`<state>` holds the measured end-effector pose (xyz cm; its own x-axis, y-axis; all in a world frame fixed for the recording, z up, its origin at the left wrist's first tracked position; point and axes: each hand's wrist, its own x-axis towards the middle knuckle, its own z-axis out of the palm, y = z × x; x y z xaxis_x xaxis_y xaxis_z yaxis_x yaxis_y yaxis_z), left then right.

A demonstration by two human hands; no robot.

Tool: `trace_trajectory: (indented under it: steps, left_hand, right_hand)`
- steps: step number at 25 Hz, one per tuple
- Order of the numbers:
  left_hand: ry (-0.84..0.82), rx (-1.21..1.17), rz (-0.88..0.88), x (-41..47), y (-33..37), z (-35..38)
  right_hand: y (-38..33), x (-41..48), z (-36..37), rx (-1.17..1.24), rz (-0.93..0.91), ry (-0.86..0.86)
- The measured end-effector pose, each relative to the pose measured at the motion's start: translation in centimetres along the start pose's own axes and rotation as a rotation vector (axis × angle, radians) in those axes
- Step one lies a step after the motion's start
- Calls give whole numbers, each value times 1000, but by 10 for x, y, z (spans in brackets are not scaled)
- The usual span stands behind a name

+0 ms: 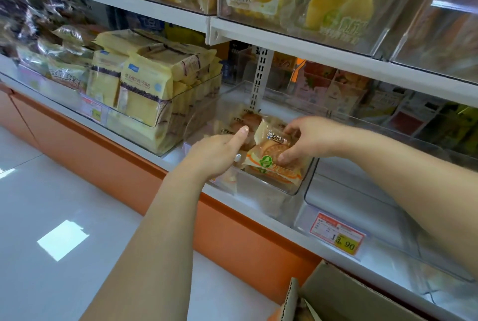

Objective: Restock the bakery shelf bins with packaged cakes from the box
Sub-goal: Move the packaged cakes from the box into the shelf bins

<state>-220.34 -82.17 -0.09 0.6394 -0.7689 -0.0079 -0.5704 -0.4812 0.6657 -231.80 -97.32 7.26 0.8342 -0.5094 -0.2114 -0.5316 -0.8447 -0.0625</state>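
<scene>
Down in the clear bin (292, 186) on the lower shelf, the right hand (307, 139) grasps a packaged cake (269, 157), fingers curled over its top edge and thumb pressed on its face. The pack hangs at about eight o'clock from that palm, tilted, with its lower end inside the bin's front wall. At nine o'clock from it, the left hand (217, 156) stretches one digit up against a brown pack (248, 120) lying deeper in the bin; its other fingers are curled under, and I cannot tell whether they hold anything. Yellow packs (144, 88) fill the neighbouring bin at ten o'clock. The cardboard box (349, 297) stands open at five o'clock, below a price tag (338, 232).
</scene>
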Motion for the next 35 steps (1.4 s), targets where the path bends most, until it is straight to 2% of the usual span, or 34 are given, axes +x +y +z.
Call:
trace_trajectory:
  steps: [3, 10, 16, 22, 24, 26, 32, 35]
  left_hand:
    - [-112, 172, -83, 6, -7, 4]
    - [-87, 273, -31, 14, -20, 9]
    - [-74, 352, 48, 13, -28, 10]
    - [-72, 381, 71, 10, -28, 11]
    - [-58, 357, 59, 7, -25, 10]
    - [-28, 314, 50, 0, -18, 9]
    - [105, 201, 203, -44, 17, 8]
    - [98, 185, 311, -82, 57, 25]
  right_hand:
    - [-10, 12, 8, -128, -7, -89]
    - [-28, 30, 41, -372, 31, -301]
    - [-25, 35, 50, -336, 0, -233]
    - [-23, 32, 51, -401, -29, -206]
    - [-20, 22, 47, -386, -48, -135]
    - [-12, 4, 43, -281, -95, 27]
    - [25, -85, 39, 326, -228, 603]
    - [51, -156, 64, 600, -184, 724]
